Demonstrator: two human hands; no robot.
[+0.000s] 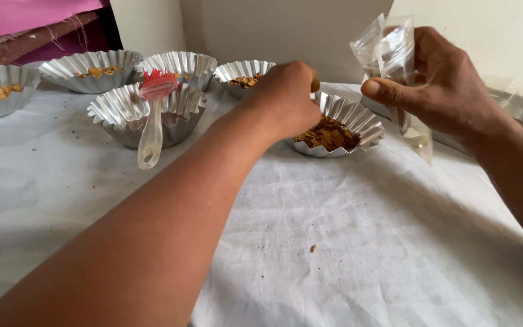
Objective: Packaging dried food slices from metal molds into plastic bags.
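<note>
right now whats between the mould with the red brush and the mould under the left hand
In the head view, only bare white cloth and the person's left forearm crossing it; no other mould sits between the brush mould and the filled mould.

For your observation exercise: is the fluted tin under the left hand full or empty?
Partly full: the fluted tin holds brown crumbly pieces low inside, with bare wall above them.

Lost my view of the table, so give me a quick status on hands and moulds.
Left hand closed, reaching into fluted tin mould of brown crumbs. Right hand gripping clear plastic bag. Red brush resting in another mould, clear of both.
</note>
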